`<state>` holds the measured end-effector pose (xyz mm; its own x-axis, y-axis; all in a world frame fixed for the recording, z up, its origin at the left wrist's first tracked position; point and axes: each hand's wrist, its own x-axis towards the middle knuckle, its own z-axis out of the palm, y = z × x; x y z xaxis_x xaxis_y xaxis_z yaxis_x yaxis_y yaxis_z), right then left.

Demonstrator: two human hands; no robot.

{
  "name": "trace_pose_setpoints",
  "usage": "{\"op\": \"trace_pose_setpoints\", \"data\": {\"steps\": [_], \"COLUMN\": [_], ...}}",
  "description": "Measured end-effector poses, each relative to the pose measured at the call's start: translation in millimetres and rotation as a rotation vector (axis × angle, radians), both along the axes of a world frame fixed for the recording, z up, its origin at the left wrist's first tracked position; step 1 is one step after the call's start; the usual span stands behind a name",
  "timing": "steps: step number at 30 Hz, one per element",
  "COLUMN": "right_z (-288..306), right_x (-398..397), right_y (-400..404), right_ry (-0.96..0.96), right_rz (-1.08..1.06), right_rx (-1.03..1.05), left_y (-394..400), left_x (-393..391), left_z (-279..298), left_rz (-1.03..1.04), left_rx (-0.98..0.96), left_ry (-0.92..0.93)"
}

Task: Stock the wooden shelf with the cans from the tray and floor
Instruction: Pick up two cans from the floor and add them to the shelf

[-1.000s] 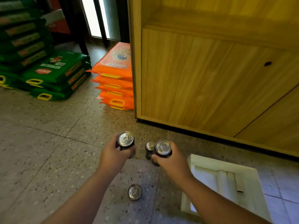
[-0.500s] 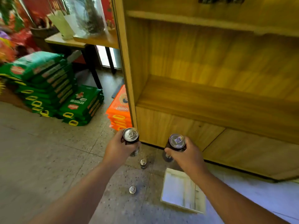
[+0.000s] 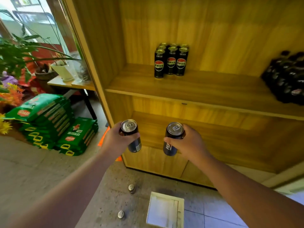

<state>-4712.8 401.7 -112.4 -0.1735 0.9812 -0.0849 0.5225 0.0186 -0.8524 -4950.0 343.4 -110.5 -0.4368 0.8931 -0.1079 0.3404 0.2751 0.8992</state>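
In the head view, the left hand (image 3: pixel 115 142) is clamped round one dark can (image 3: pixel 131 135) and the right hand (image 3: pixel 191 142) round another can (image 3: pixel 172 139), both held upright, apart, in front of the wooden shelf (image 3: pixel 197 89) by its lower board's front edge. A cluster of cans (image 3: pixel 171 61) stands toward the back left of the upper board, with dark bottles (image 3: pixel 286 79) at its right end. On the floor (image 3: pixel 32 170) stand two more cans (image 3: pixel 131 187) (image 3: pixel 120 214), left of the white tray (image 3: pixel 165 209).
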Motion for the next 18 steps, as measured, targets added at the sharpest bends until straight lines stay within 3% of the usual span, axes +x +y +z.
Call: {"op": "trace_pose_setpoints", "data": {"steps": [5,11,18], "right_z": [42,78,98], "right_x": [13,8,-14], "right_y": [24,64,135], "right_ry": [0.020,0.014,0.068], "right_rz": [0.013,-0.031,-0.116], "right_rx": [0.056,0.107,0.107], "left_y": [27,76,168], "left_x": [13,14,0], "left_z": [47,87,112], "left_rz": [-0.006,-0.050,-0.125], "left_rx": [-0.012,0.071,0.114], "left_ry": [0.068,0.023,0.040]}}
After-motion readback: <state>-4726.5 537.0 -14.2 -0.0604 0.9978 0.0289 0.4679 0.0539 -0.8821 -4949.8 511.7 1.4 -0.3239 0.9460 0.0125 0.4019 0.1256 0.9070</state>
